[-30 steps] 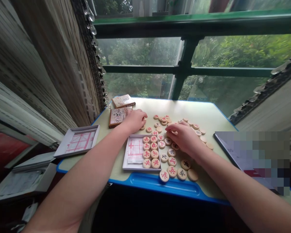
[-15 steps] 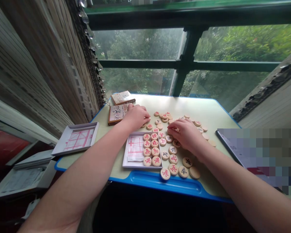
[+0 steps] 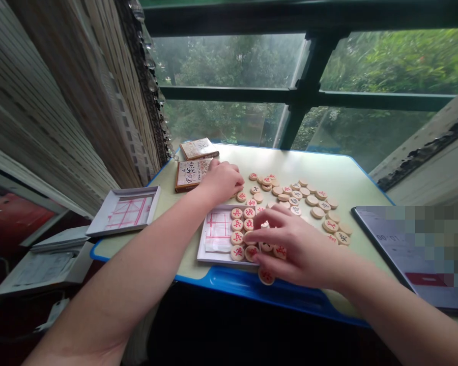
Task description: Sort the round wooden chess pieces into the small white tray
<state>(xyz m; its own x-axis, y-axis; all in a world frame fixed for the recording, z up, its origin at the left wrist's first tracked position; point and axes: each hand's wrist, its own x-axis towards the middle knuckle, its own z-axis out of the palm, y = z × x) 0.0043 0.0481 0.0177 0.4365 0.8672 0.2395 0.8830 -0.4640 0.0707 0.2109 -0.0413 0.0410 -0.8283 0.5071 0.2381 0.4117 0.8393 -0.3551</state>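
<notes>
Round wooden pieces with red or black characters lie scattered on the pale table [image 3: 313,160]. A shallow white box [image 3: 202,249] holds rows of red-marked pieces [image 3: 237,238] beside a folded paper with red lines [image 3: 218,229]. My right hand [image 3: 290,244] hovers over the box's right edge, fingers apart, above several pieces. Near the box's back edge my left hand [image 3: 223,180] has its fingers curled by a few pieces; what its fingertips hold, if anything, is hidden. One red-marked piece [image 3: 266,275] sits at the front rim, below my right hand.
Two decorated boxes, one [image 3: 199,148] behind the other [image 3: 189,175], stand at the back left. A white lid [image 3: 122,211] with a red-lined sheet lies on the left. A tablet [image 3: 412,254] is at the right, and a window [image 3: 229,61] rises behind.
My right hand has moved left and nearer, from the scattered pieces to the box's right edge, and its fingers have spread. My left hand stays near the same pieces. The view has shifted slightly.
</notes>
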